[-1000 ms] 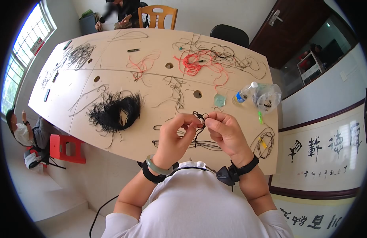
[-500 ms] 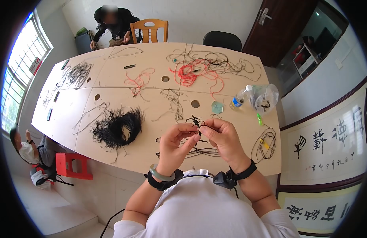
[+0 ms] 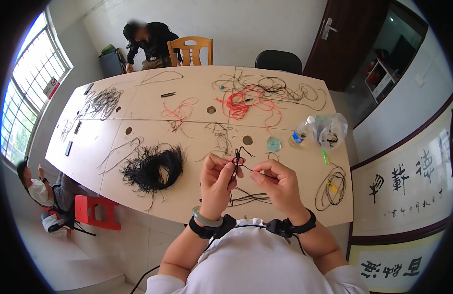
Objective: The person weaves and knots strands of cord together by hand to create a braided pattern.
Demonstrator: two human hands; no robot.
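My left hand (image 3: 218, 179) is closed around a knotted bundle of black cord (image 3: 238, 156), pinched between thumb and fingers, with loose ends sticking up above it. From that bundle a thin strand runs across to my right hand (image 3: 275, 180), whose thumb and forefinger pinch it. Both hands are raised over the near edge of the table. Beneath them lie several black cord lengths (image 3: 253, 197). To the left of my left hand rests a thick ring-shaped bundle of short black cords (image 3: 155, 169) with frayed ends.
On the table (image 3: 197, 169) lie red cord (image 3: 235, 104), tangled dark cord (image 3: 103, 104), a coiled cord (image 3: 331, 188), a plastic bottle (image 3: 299, 136) and a clear plastic bag (image 3: 332, 131). One person (image 3: 150, 44) sits across the table; another (image 3: 38, 183) is at left beside a red stool (image 3: 96, 211).
My hands have moved apart. The right one has drawn rightward, with a strand now stretched between it and the bundle in my left hand. The view has shifted slightly.
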